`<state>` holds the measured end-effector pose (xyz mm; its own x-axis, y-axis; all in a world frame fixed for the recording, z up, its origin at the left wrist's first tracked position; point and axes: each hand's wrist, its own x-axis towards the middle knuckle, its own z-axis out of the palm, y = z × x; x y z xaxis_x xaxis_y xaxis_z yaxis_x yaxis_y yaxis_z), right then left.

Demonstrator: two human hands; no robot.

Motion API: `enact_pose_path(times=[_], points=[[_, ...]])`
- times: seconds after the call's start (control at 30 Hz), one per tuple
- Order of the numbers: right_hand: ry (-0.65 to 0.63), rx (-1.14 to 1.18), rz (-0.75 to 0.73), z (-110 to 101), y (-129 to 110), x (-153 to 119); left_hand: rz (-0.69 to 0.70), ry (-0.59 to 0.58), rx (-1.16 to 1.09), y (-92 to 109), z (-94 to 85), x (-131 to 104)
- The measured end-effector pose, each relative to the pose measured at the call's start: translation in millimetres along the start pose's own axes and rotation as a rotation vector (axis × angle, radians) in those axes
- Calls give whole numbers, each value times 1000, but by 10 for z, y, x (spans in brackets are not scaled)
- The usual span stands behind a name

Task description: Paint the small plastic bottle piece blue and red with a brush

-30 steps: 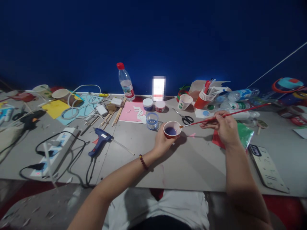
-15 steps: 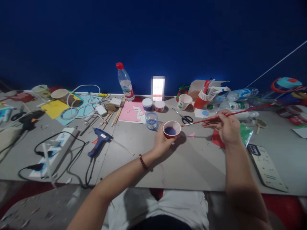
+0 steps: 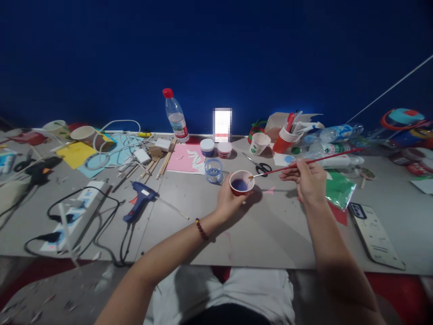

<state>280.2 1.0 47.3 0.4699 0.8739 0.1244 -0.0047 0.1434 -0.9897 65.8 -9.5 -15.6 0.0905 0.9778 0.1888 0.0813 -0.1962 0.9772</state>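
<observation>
My left hand (image 3: 231, 197) is wrapped round a paper cup (image 3: 242, 191) with dark blue-purple liquid (image 3: 240, 184) inside and a white inner wall. Between the fingers of my right hand (image 3: 309, 180) is a long red paintbrush (image 3: 275, 170), slanting down to the left. Its bristle tip is over the cup's right rim; whether it touches the wall I cannot tell. Just behind the cup stands a clear plastic tub (image 3: 214, 171) with a blue rim. Black-handled scissors (image 3: 263, 169) lie to the right of the cup, beyond the brush.
Two lidded paint jars (image 3: 207, 148), a red-capped bottle (image 3: 176, 119) and pink paper (image 3: 184, 158) are at the back. Leftward lie a blue glue gun (image 3: 140, 201) and a power strip (image 3: 76, 214). On the right are stacked cups (image 3: 284, 141), plastic bottles (image 3: 333, 149) and a phone (image 3: 375, 234).
My right hand has moved left with the paintbrush, bringing its tip from beside the cup to over the rim. My left hand and the cup have stayed nearly still.
</observation>
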Motion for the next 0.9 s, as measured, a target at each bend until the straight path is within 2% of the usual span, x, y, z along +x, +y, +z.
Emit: enact_pose_path(times=[0.9], points=[[27, 44, -10, -65, -69, -8, -11, -1, 19, 46, -3, -7]])
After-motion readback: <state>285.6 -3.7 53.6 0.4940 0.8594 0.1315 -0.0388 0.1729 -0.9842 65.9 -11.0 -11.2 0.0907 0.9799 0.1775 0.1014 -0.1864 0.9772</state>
